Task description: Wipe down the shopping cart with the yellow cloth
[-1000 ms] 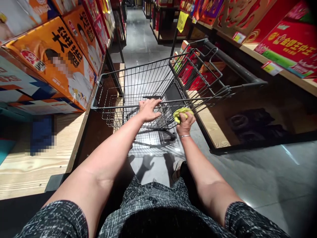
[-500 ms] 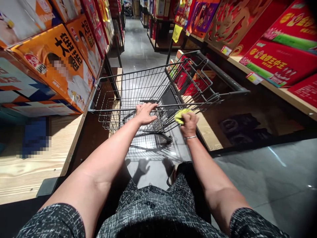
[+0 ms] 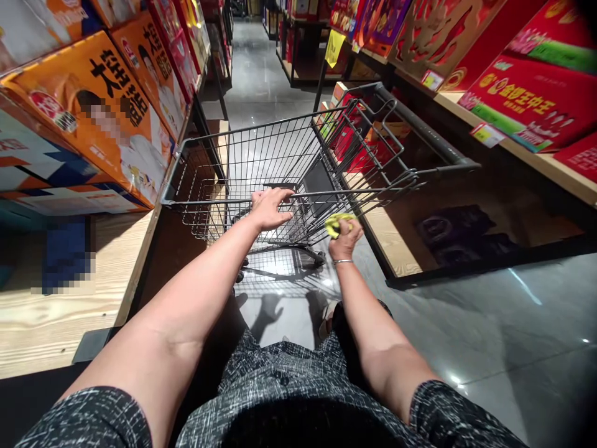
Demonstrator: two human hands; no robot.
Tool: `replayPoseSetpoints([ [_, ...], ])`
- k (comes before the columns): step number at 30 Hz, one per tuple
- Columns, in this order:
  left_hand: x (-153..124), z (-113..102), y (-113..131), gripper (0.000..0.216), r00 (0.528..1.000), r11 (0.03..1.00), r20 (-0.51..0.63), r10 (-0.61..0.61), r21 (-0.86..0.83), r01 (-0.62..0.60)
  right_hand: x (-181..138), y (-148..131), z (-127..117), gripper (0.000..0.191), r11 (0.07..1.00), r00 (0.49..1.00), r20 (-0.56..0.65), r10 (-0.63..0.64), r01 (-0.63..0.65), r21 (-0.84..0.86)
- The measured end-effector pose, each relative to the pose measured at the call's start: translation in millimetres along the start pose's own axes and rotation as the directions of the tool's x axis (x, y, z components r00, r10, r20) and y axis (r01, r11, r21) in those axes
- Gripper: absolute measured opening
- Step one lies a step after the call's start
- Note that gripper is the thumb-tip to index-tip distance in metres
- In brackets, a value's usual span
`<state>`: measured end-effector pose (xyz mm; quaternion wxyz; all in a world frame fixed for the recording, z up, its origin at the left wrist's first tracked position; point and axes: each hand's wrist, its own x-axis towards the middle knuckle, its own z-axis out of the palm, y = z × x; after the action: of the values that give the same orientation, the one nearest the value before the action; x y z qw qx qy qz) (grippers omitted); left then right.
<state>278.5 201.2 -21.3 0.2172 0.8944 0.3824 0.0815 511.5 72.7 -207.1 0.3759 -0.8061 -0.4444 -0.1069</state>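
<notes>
A grey wire shopping cart (image 3: 275, 149) stands crosswise before me in the aisle, its handle toward the right-hand shelf. My left hand (image 3: 270, 209) lies over the cart's near top rail, fingers on the far side and thumb apart on the near side. Bunched in my right hand (image 3: 346, 239) is a yellow cloth (image 3: 333, 225), held just below the near rail beside the mesh. Whether the cloth touches the wire I cannot tell. The visible part of the basket holds no goods.
Orange boxes (image 3: 112, 112) are stacked on the wooden shelf (image 3: 107, 267) at left. Red gift boxes (image 3: 527, 102) fill the right shelf, with dark purple packages (image 3: 459, 233) underneath. The cart's front end is close to the left shelf. Grey tiled floor (image 3: 254, 62) runs down the aisle ahead.
My right hand has moved left and slightly down with the yellow cloth, from near the rail to just below it. My left hand stays on the rail. The view has shifted slightly.
</notes>
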Motion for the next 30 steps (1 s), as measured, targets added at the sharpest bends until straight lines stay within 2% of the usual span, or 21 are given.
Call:
replayPoseSetpoints([
  [1,0,0,1,0.056,1.000,1.000,0.004,-0.001,0.000,0.001,-19,-4,15,0.054,1.000,0.990,0.138,0.031,-0.031,-0.001],
  [3,0,-1,2,0.057,1.000,1.000,0.008,-0.002,0.001,0.002,-46,-11,37,0.055,0.999,0.944,0.328,0.029,-0.035,0.013],
  [5,0,-1,1,0.057,1.000,1.000,0.005,0.001,0.006,-0.001,-58,-15,48,0.053,0.999,0.912,0.410,-0.009,-0.008,0.038],
  [8,0,-1,-1,0.057,1.000,1.000,0.005,0.007,0.010,-0.007,-51,-12,46,0.050,0.998,0.898,0.438,-0.052,0.027,0.062],
  [10,0,0,-3,0.058,1.000,1.000,0.006,0.005,0.002,-0.005,-36,-5,33,0.050,0.995,0.904,0.417,-0.089,0.067,0.068],
  [13,0,2,-5,0.057,1.000,1.000,-0.013,0.015,0.000,-0.015,-7,8,-1,0.053,0.988,0.927,0.344,-0.152,0.139,0.060],
  [17,1,2,-5,0.054,1.000,1.000,-0.025,0.017,0.003,-0.017,46,20,-67,0.050,0.971,0.965,0.111,-0.236,0.237,0.005],
  [20,-1,1,-4,0.054,1.000,1.000,-0.012,0.016,-0.004,-0.017,90,20,-123,0.048,0.953,0.952,-0.071,-0.298,0.293,-0.073],
  [23,-4,1,-4,0.051,1.000,1.000,-0.016,0.026,-0.017,-0.026,122,10,-165,0.044,0.946,0.921,-0.237,-0.308,0.270,-0.181],
  [25,-6,2,-4,0.049,0.999,0.999,-0.026,0.028,-0.025,-0.029,129,-2,-176,0.046,0.940,0.913,-0.279,-0.299,0.230,-0.253],
  [26,-7,2,-4,0.049,0.999,0.999,-0.029,0.026,-0.028,-0.026,128,-11,-176,0.047,0.933,0.919,-0.263,-0.294,0.217,-0.287],
  [28,-8,3,-3,0.048,0.999,0.999,-0.031,0.021,-0.028,-0.022,118,-30,-164,0.051,0.912,0.940,-0.158,-0.302,0.237,-0.335],
  [30,-9,4,-3,0.049,0.999,0.999,-0.032,0.018,-0.029,-0.019,103,-52,-144,0.055,0.894,0.945,-0.006,-0.328,0.308,-0.326],
])
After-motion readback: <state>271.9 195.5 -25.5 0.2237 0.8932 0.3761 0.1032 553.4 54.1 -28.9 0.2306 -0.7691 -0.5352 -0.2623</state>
